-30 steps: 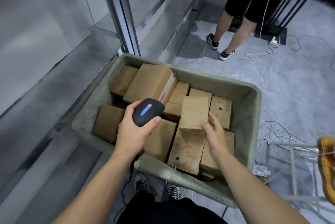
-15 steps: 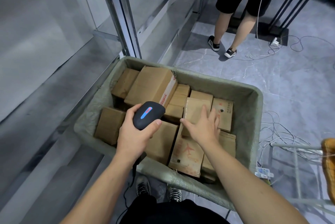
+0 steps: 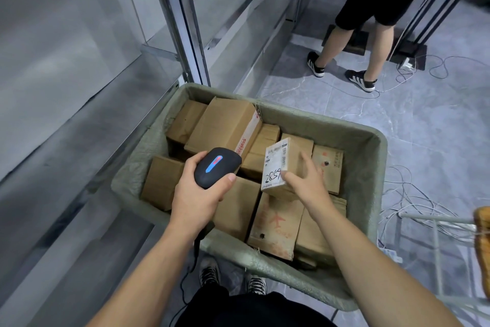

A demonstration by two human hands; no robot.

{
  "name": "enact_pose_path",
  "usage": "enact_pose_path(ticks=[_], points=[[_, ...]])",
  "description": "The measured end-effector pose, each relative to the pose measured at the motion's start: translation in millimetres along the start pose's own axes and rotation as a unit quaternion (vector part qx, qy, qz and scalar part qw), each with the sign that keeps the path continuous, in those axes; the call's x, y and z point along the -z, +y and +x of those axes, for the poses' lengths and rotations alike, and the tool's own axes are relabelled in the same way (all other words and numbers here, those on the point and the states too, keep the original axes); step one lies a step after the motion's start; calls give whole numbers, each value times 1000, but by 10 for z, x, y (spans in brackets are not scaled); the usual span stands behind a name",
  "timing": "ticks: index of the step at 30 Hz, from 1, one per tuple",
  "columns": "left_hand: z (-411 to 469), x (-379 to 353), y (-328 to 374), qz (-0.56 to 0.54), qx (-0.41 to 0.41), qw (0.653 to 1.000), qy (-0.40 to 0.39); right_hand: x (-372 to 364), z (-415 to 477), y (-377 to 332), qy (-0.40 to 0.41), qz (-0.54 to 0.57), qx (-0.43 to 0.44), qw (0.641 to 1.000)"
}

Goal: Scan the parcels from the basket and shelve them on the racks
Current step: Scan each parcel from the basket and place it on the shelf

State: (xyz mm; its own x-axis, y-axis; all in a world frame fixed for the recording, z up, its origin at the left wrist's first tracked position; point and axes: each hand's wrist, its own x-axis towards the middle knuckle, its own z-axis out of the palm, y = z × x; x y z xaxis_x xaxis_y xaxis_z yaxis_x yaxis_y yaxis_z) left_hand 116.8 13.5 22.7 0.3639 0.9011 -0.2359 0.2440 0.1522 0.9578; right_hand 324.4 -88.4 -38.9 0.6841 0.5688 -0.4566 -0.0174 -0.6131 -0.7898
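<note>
Left hand [image 3: 197, 196]: closed round a black, rounded handheld scanner [image 3: 217, 166] with a lit blue-and-red strip, held over the near-left part of the basket. Right hand [image 3: 307, 183]: grips a small brown cardboard parcel [image 3: 275, 165] at its lower right corner, thumb on the white label, fingers behind. The parcel is raised above the others and tilted, its handwritten label toward the camera, just right of the scanner. The grey-green fabric-lined basket [image 3: 381, 167] holds further brown cardboard boxes [image 3: 225, 125], closely packed. A grey metal rack upright [image 3: 185, 22] stands at its far-left corner. Beyond, a person in black shorts [image 3: 371, 3] stands on the floor.
</note>
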Motion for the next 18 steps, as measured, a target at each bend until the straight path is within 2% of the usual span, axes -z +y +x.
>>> enact_pose_path(ticks=[3, 6, 14, 18], points=[[-9, -25, 8, -5, -3, 1000, -7, 12, -31, 161, -29, 120, -22, 992], [-13, -57, 26, -7, -7, 1000, -14, 43, -88, 185, -43, 164, -12, 985], [-17, -106, 24, -9, -8, 1000, -28, 159, 30, 244, -45, 90, -21, 995], [-45, -120, 42, -5, -10, 1000, -26, 193, -1, 229, -51, 107, -2, 993]])
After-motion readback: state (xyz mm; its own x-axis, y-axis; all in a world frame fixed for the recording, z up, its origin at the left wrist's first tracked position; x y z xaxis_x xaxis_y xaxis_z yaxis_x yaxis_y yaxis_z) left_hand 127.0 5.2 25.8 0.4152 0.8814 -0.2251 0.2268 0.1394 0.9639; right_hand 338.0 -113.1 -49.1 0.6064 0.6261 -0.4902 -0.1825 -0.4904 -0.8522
